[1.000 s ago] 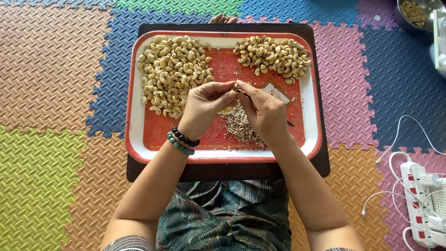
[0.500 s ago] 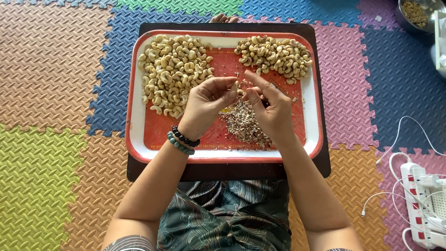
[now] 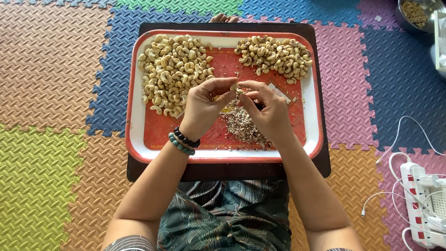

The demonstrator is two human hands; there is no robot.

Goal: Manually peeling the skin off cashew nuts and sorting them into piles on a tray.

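One cashew kernel [image 3: 234, 87], judged light, brittle & best pinched at its ends, is held in a narrow fingertip grip by left hand [image 3: 203, 108] & right hand [image 3: 268, 111] above husk pile [image 3: 242, 124] on red tray [image 3: 134, 121], approx. centre.

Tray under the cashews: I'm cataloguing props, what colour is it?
The tray is orange-red with a white inner rim, clearest in the head view.

A floor of foam mats [image 3: 51, 69] in many colours. At its right edge lies a white power strip [image 3: 425, 204] with white cables [image 3: 395, 144]. In the top right corner stands a metal bowl [image 3: 413, 13] holding brown bits.
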